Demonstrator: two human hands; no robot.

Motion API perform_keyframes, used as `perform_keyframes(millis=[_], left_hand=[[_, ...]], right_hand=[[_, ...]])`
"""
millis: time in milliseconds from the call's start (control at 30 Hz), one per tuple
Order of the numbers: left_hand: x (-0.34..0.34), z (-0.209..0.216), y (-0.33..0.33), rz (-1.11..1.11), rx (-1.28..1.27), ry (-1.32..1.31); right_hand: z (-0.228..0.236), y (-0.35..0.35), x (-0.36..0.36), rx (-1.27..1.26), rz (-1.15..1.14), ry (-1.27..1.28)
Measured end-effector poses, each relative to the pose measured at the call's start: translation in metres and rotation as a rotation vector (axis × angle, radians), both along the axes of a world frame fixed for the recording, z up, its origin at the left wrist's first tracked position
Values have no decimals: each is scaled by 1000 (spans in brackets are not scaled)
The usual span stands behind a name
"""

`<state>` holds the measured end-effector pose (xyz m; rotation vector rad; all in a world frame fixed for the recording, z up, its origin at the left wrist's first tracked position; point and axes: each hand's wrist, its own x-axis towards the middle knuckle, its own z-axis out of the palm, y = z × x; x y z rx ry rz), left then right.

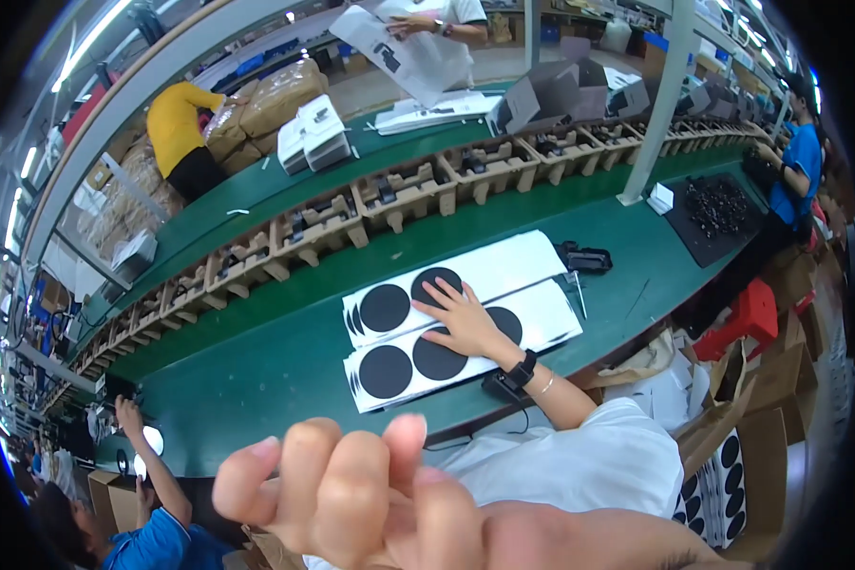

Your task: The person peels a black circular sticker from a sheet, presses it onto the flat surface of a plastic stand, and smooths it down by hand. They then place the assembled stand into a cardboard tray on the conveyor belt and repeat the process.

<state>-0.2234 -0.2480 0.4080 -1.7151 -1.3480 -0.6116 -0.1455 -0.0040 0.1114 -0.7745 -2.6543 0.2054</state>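
Two stacks of white sheets with black round discs lie side by side on the green bench: a far stack [513, 264] and a near stack [546, 323]. My right hand [467, 325] rests flat across both, its fingers spread over the discs and nothing held. A black watch is on that wrist. Very close to the camera, my left hand [351, 484] is raised with its fingers curled in, and no object shows in them. At the right end of the stacks are a black plastic part [584, 257] and a thin metal tool [580, 294].
Beyond the bench top [228, 380] runs a row of brown molded trays [404, 195] holding black parts. A black mat [708, 214] with small black pieces lies right, near a grey post [660, 104]. Several co-workers stand around; cardboard boxes [779, 456] and a red stool [746, 318] are right.
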Motion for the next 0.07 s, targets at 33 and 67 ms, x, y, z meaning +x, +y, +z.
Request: perform_keyframes(millis=[33, 67], left_hand=[[-5, -6, 1, -46, 65, -8], [-10, -12, 3, -91, 125, -14]], right_hand=[[0, 1, 0, -11, 4, -24], [0, -4, 3, -9, -16, -69]])
